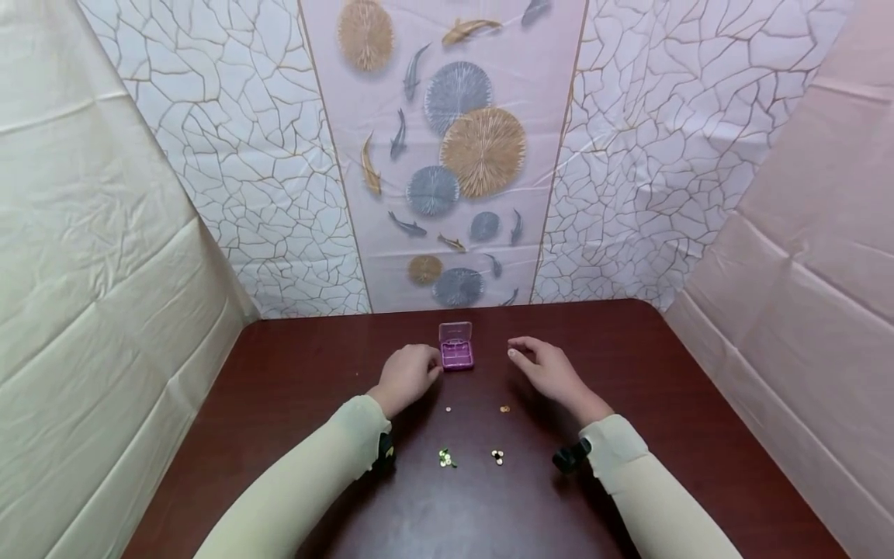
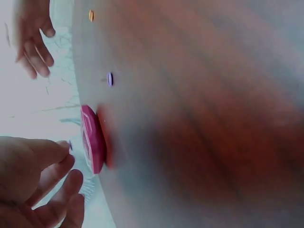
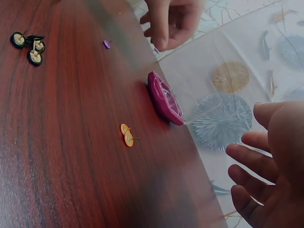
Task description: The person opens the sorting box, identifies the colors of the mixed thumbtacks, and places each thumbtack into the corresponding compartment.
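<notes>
My left hand (image 1: 407, 378) is just left of a small magenta case (image 1: 457, 355). Between its thumb and index finger it pinches a purple thumbtack (image 2: 71, 145), mostly hidden by the fingertips. The case lies on the table, its clear lid (image 1: 455, 332) raised at the back, showing divided compartments. On the case's other side, my right hand (image 1: 549, 371) hovers with fingers loosely spread, holding nothing. Nearer to me lie another purple thumbtack (image 3: 107, 44) and a pair of orange thumbtacks (image 3: 128, 136), points up.
Closer to the front are a group of green thumbtacks (image 1: 446, 459) and a group of black-rimmed thumbtacks (image 1: 497, 456). The dark red-brown table (image 1: 300, 404) ends at a patterned curtain (image 1: 454, 155) behind, with pale cloth (image 1: 782, 310) on both sides.
</notes>
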